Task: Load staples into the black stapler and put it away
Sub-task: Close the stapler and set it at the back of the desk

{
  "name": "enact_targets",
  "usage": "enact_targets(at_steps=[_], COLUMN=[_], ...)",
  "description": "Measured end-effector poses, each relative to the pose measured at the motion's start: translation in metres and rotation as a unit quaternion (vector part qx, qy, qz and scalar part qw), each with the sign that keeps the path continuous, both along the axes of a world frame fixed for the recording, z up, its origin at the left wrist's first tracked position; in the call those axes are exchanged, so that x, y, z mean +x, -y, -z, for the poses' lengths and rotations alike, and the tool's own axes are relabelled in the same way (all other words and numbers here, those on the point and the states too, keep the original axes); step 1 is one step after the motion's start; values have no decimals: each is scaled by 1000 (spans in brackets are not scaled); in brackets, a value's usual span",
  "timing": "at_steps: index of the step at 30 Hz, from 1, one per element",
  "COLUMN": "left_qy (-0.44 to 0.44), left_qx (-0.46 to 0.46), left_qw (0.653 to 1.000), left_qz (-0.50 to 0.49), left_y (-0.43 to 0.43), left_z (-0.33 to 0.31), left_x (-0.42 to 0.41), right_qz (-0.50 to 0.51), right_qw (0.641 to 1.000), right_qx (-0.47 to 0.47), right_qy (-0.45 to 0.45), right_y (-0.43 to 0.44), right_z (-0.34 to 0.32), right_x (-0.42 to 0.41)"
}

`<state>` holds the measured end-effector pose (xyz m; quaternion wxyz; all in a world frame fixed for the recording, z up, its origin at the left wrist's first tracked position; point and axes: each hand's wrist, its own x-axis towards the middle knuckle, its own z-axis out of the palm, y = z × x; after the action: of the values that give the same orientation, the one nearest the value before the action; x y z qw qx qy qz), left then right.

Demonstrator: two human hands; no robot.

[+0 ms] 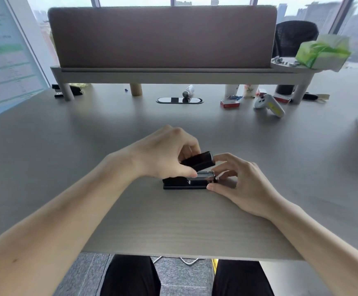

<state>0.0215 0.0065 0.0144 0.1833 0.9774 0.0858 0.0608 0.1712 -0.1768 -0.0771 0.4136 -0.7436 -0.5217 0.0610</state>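
Observation:
The black stapler (186, 184) sits on the desk in front of me, its base flat on the wood. Its black top cover (199, 161) is hinged up and tilted, so the silver staple channel (203, 175) lies exposed. My left hand (165, 152) grips the raised cover from the left, thumb resting on the channel. My right hand (238, 180) is at the stapler's front end, thumb against the base and fingertips touching the cover's tip. A red staple box (229, 103) lies far back on the desk, to the right.
A white and yellow controller (268, 104) lies beside the red box. A felt divider on a raised shelf (173, 73) spans the back. A cable port (179, 100) with a small tube behind it sits mid-desk. A green-and-white tissue pack (321, 52) rests on the shelf's right end.

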Motion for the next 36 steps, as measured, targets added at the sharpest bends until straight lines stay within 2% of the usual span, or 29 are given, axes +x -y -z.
enact_targets(at_steps=[3, 6, 10, 14, 20, 29, 33, 36], left_qy=[-19, -29, -7, 2, 56, 64, 82, 136], left_qx=[3, -37, -116, -91, -25, -3, -13, -84], left_qw=[1000, 999, 991, 991, 993, 992, 992, 984], left_qz=[12, 8, -62, -95, -98, -105, -94, -73], left_y=[3, 6, 12, 24, 32, 35, 31, 23], left_z=[14, 24, 33, 45, 54, 57, 62, 57], left_x=[5, 7, 12, 16, 20, 20, 21, 17], right_qz=[-1, -2, -3, 11, 6, 2, 1, 5], right_qw=[1000, 1000, 1000, 999, 1000, 1000, 1000, 1000], right_qx=[1, -3, -8, -27, -26, -17, -18, -18], right_qy=[-1, -4, -1, 26, 5, -8, -4, 1], right_y=[0, 1, 0, 2, 0, -1, 0, 0], right_z=[1, 1, 2, 1, 3, 6, 5, 3], right_x=[0, 0, 1, 1, 6, 8, 7, 6])
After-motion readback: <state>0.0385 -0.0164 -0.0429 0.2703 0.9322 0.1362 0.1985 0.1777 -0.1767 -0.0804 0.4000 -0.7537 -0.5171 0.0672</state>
